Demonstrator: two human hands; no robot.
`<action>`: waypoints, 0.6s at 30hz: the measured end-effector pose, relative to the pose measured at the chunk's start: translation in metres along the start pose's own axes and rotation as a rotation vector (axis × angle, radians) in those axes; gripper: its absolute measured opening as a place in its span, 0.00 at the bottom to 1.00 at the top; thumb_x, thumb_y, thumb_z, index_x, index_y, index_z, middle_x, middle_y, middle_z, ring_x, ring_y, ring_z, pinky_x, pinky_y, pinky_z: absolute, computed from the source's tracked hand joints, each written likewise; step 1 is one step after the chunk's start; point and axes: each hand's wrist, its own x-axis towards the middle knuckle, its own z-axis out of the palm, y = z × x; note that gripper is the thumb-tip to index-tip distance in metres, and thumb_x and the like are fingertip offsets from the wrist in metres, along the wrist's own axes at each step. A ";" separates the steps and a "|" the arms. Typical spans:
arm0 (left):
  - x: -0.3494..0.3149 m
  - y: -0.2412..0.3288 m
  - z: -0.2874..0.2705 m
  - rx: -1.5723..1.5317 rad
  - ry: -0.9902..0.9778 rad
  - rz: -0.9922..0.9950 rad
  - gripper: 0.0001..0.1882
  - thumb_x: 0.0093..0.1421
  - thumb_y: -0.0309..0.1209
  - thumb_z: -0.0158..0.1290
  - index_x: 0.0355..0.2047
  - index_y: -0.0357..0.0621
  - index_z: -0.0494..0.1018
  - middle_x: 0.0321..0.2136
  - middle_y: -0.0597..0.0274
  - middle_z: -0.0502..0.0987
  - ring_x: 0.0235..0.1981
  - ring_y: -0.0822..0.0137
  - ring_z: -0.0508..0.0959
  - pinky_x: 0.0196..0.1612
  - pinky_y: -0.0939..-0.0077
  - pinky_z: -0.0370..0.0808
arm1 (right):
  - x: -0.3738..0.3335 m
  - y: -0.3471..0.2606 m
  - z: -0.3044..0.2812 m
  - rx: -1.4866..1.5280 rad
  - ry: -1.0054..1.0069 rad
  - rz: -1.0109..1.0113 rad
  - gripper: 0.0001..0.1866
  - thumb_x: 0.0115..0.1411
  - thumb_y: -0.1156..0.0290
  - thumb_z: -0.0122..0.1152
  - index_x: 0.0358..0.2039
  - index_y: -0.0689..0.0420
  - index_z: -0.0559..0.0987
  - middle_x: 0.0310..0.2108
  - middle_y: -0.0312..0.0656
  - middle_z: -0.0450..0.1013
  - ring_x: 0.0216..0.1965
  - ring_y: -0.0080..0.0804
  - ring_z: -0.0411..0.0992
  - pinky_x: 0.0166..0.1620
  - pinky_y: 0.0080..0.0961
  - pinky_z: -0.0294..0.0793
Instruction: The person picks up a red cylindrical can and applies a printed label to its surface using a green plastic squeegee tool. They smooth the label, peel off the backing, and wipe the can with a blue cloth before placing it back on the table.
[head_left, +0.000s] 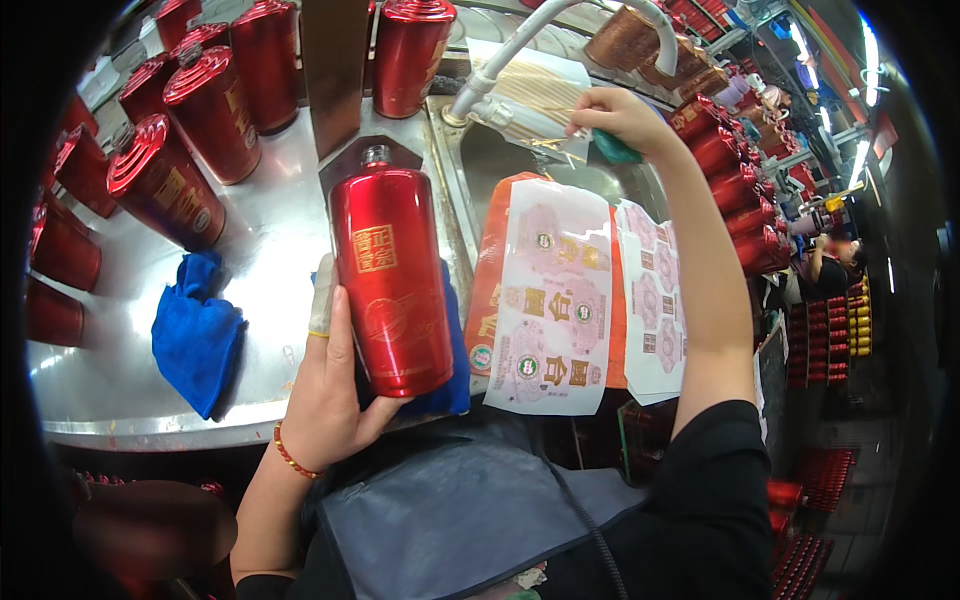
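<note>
My left hand is wrapped round the lower part of a glossy red bottle with gold print and a bare threaded neck. A pale cover with a band sits on one of its fingers, and a blue cloth shows behind the bottle. Over the sink, my right hand is closed in a pinch near several thin pale sticks on a white sheet. What its fingertips hold is too small to make out. Something dark green shows under that hand.
Printed transfer sheets lie over an orange-red sheet by the sink. A grey tap pipe arches above. Several red bottles stand on the metal worktop at left, beside a blue cloth bundle. More bottles fill racks at right.
</note>
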 end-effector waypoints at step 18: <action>0.013 0.037 -0.010 -0.025 0.163 0.080 0.70 0.44 0.48 0.77 0.76 0.34 0.44 0.70 0.35 0.56 0.69 0.39 0.62 0.70 0.55 0.60 | -0.141 -0.138 0.126 0.151 -0.379 -0.357 0.20 0.58 0.84 0.56 0.51 0.63 0.84 0.33 0.41 0.83 0.28 0.21 0.78 0.33 0.21 0.77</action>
